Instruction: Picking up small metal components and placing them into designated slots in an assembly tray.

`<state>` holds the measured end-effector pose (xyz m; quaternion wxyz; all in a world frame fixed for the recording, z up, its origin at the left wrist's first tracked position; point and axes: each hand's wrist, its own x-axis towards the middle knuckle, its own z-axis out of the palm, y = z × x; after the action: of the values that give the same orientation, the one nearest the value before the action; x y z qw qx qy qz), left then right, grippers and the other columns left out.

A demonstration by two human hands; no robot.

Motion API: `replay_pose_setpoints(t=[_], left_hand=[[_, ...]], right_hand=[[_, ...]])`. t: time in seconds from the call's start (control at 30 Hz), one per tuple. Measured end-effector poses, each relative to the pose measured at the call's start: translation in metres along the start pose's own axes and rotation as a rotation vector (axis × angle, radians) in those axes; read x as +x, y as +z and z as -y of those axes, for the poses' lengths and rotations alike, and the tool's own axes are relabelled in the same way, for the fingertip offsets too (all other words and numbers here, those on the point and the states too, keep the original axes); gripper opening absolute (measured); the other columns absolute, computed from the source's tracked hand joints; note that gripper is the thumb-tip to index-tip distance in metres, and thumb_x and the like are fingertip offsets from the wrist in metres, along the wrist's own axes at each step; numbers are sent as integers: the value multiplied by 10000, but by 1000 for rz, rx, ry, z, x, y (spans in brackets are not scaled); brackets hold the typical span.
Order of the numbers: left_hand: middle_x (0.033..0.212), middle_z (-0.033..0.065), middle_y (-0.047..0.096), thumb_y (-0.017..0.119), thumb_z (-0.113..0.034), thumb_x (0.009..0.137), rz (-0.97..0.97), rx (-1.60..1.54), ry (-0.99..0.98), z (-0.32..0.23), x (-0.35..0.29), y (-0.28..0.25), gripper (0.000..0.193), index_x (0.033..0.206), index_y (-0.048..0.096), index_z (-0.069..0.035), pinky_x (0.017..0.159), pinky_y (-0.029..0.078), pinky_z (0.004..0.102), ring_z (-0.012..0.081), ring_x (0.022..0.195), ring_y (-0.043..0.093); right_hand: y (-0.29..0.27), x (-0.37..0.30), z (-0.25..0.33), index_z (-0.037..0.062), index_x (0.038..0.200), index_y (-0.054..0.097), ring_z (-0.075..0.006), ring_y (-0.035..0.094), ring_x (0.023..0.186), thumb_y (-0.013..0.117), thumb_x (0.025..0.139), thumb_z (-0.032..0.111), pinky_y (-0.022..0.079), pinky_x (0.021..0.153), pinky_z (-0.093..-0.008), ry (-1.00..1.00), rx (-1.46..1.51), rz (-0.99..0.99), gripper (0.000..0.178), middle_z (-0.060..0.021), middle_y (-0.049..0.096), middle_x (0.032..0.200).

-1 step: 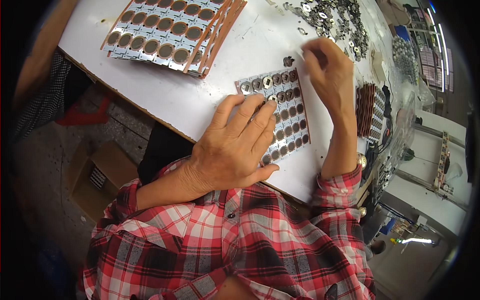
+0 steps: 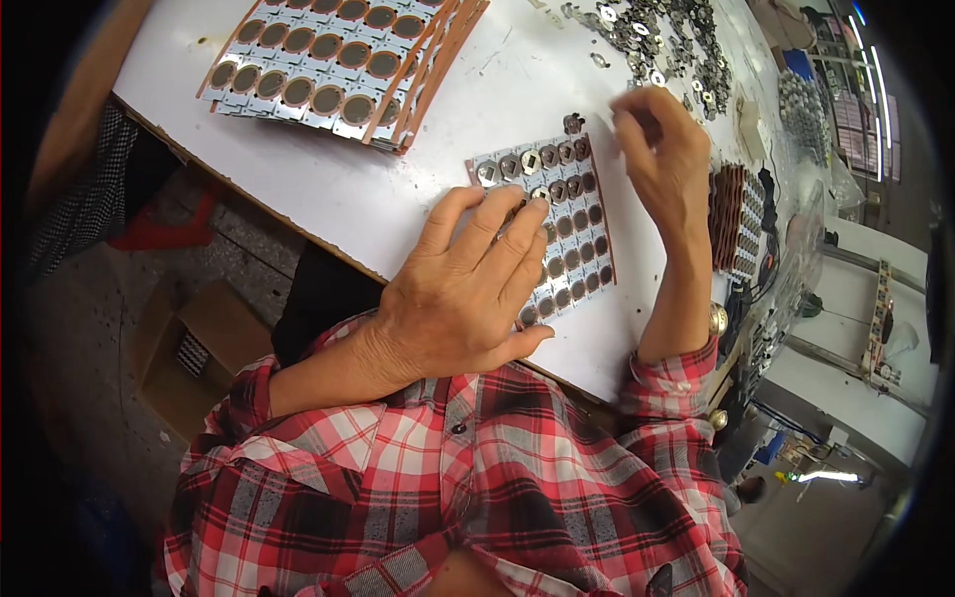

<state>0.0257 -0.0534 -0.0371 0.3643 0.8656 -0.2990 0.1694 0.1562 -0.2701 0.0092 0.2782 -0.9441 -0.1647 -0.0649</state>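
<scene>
A panel of small circuit boards (image 2: 568,242) with rows of dark round pads lies on the white table in front of me. Small metal clips (image 2: 530,161) sit on pads in its two far rows. My left hand (image 2: 453,284) rests flat over the panel's left part, fingers stretched out, fingertips by the second row. Its palm and fingers hide that side of the panel. My right hand (image 2: 665,149) is raised beyond the panel's far right corner, thumb and forefinger drawn together. Whatever they may pinch is too small to make out. A few clips (image 2: 574,123) lie just past the panel's far edge.
A heap of loose metal clips (image 2: 686,45) spreads across the table at the far right. Stacked panels (image 2: 308,70) stand at the far left, and another stack (image 2: 738,221) at the right. An open cardboard box (image 2: 204,348) is on the floor. Another person's arm (image 2: 99,90) shows at left.
My right hand has shifted slightly to the right and toward me. My left hand stays in place on the panel.
</scene>
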Motion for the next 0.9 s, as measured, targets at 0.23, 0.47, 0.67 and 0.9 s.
replay_pose_setpoints(t=[0.23,0.47,0.67,0.9], left_hand=[[1299,223,635,800,-468,686,-8,6,3,2,1,0,721,1117,688,99,1054,439,555,392,1250,565],[1274,226,640,807,-465,664,-7,15,6,0,1,1,723,1111,685,90,1066,423,543,381,1236,570],[1246,229,639,802,-463,648,-4,-12,65,2,-1,0,718,1095,681,86,1061,420,536,375,1217,574],[1239,222,645,788,-477,656,-13,-12,58,2,-3,3,687,1057,700,74,1053,438,532,384,1226,574]], right_hand=[[-22,-47,-15,-13,1023,705,-78,638,751,672,968,72,514,691,-232,250,163,-15,106,-11,693,854],[0,-6,14,-16,1083,716,-94,652,758,752,914,94,526,696,-247,-13,116,104,205,-57,726,876],[3,14,-2,-2,958,686,-85,610,694,736,932,143,489,628,-239,45,-2,89,156,-23,680,787],[-37,-22,-2,-6,1048,685,-153,685,904,627,866,-43,534,815,-264,75,415,-133,195,-119,683,1151]])
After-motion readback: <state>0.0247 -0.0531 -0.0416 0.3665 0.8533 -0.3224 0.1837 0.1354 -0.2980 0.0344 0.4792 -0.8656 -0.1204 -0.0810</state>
